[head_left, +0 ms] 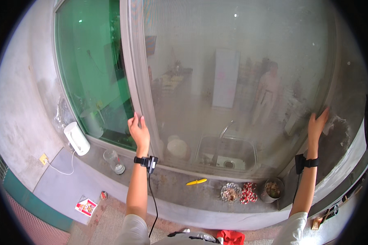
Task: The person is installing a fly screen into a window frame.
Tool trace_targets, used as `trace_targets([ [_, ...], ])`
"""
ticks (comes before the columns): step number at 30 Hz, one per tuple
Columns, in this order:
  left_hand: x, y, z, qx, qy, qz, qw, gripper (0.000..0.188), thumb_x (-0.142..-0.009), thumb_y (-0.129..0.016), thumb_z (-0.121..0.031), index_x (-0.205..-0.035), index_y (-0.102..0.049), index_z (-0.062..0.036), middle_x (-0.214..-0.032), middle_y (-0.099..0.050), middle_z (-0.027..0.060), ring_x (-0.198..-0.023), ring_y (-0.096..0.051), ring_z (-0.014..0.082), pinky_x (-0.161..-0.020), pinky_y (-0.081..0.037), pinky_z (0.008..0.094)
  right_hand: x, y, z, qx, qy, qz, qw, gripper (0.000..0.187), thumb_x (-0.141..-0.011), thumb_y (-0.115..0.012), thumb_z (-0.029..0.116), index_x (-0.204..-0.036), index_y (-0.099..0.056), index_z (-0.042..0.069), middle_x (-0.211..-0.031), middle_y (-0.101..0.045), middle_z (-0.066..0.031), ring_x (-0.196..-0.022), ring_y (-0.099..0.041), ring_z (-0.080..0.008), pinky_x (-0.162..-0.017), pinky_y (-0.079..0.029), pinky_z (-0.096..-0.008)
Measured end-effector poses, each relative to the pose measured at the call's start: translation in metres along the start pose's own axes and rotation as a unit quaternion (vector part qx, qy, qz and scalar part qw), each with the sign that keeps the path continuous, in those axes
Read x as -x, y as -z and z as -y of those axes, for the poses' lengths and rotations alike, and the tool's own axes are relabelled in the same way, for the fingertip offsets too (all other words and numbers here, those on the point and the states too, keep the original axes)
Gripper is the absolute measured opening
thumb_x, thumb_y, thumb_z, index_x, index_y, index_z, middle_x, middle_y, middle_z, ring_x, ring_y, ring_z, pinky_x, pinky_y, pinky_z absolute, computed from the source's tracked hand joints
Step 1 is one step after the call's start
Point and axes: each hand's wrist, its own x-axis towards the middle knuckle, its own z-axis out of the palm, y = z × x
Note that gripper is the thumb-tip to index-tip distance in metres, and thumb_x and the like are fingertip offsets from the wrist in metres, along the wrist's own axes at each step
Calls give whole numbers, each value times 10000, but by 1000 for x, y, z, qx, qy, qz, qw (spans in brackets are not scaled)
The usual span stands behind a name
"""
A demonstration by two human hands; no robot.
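A large mesh window screen (192, 118) in a pale metal frame fills the middle of the head view. My left hand (139, 131) rests at the frame's left upright (135, 69), beside the green glass pane (88, 61). Its thumb and fingers are apart and point upward. At the screen's right edge, against the side of the window opening, is my right hand (317, 125). Those fingers are stretched upward, the thumb apart. Neither hand has a loose object in it. Through the mesh show a steel sink (227, 157), a tap (226, 128) and a white fridge (225, 77).
On the sill are a white kettle (77, 139), a clear jar (114, 161), a yellow folding knife (196, 181), a glass ashtray (230, 192), red-and-white wrapped pieces (248, 193) and a metal pot (272, 190). Behind the screen, a person's shape (267, 90) shows dimly.
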Motion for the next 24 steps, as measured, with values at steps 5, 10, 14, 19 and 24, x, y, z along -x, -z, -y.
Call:
trace_targets([
  [5,-3,6,12,23,0,16,1000,300,-806,-568,-110,-1075,-539,21,-895,-527,136,-781,-537,269,-706,-432,327,0,-6,-3,29,11,27,999,556,-814,-463,120,-1278,-232,-82,-1313,-265,-262,-1230,-254,-365,-1013,-235,-379],
  [10,-6,24,21,85,54,47,994,310,-800,-578,-120,-1081,-527,2,-953,-544,126,-792,-559,222,-691,-445,310,4,-2,-1,-39,-25,45,998,533,-799,-477,133,-1246,-298,-97,-1285,-320,-268,-1214,-302,-344,-1008,-244,-358],
  [14,4,9,-20,194,103,92,971,306,-788,-602,-124,-1074,-539,-37,-997,-563,93,-828,-558,173,-735,-450,292,-4,15,-72,-69,-24,62,995,490,-774,-495,127,-1187,-380,-110,-1189,-425,-281,-1152,-377,-365,-981,-283,-361],
  [19,-25,26,4,89,32,101,990,425,-872,-504,-161,-1260,-385,-34,-1225,-429,163,-1075,-463,225,-858,-401,312,21,-12,18,169,105,50,979,595,-743,-487,122,-1254,-276,-100,-1296,-262,-312,-1237,-227,-396,-1032,-176,-416],
  [24,-35,-15,-18,105,-39,28,993,400,-910,-413,-201,-1271,-371,-33,-1222,-429,196,-1088,-451,287,-888,-362,329,-5,20,33,-32,-43,20,998,633,-736,-491,92,-1279,-217,-85,-1284,-190,-370,-1201,-195,-493,-1008,-197,-455],
])
